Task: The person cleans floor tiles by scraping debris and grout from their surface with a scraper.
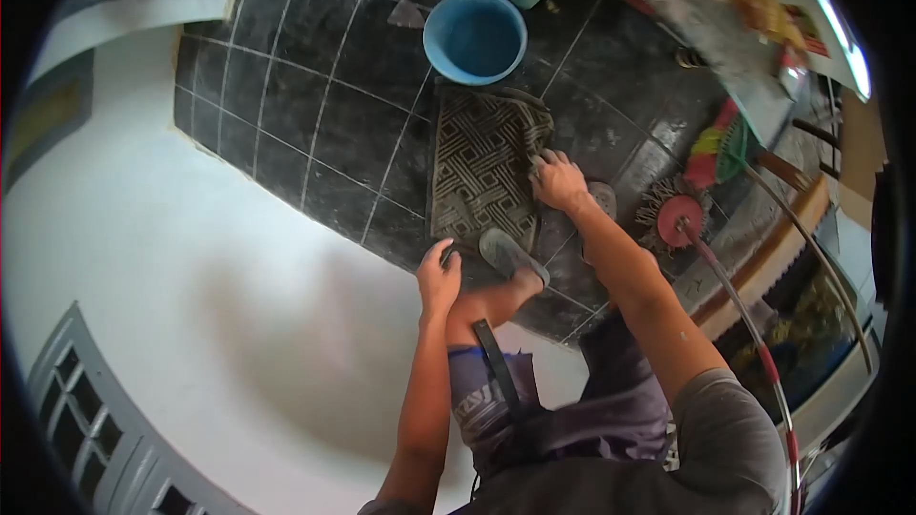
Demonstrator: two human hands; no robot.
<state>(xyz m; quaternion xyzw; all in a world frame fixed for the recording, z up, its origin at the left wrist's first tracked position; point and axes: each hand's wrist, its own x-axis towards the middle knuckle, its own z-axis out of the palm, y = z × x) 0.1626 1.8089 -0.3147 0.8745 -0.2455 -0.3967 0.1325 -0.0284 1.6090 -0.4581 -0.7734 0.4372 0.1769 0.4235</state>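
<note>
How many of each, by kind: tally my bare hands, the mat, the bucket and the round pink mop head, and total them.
Hands: 2 (left hand, right hand)
Mat: 1
Bucket: 1
Mop head: 1
Total: 5

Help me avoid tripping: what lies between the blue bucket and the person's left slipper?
In the head view, the patterned mat lies between the blue bucket and the left slipper.
</note>
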